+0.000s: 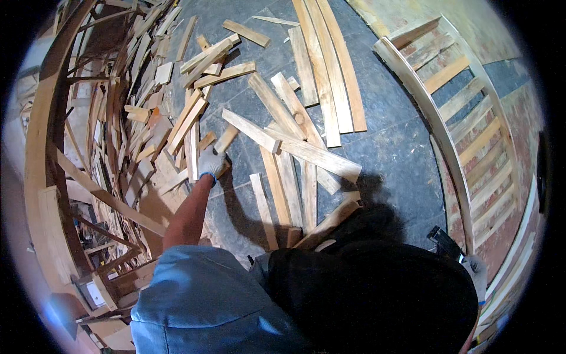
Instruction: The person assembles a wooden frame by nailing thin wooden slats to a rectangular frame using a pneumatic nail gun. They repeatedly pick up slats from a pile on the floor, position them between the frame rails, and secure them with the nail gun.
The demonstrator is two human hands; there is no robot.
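My left hand (210, 163), in a pale work glove with a blue cuff, reaches down into the loose wood left of centre. Its fingers are closed around the near end of a short wooden block (226, 139); the fingertips are partly hidden. At the lower right, my right hand (475, 276), also gloved, grips a black tool that looks like a nail gun (446, 243). Most of that tool's handle is covered by the hand and my dark clothing. Beside it stands a slatted wooden frame (437, 112), leaning along the right side.
Crossed boards (318, 154) lie on the dark tiled floor (401, 147) in front of me. Long planks (327, 71) stretch toward the far side. A heap of scrap strips (109, 124) fills the left, behind a tall wooden post (50, 118) and a slanting brace (109, 194).
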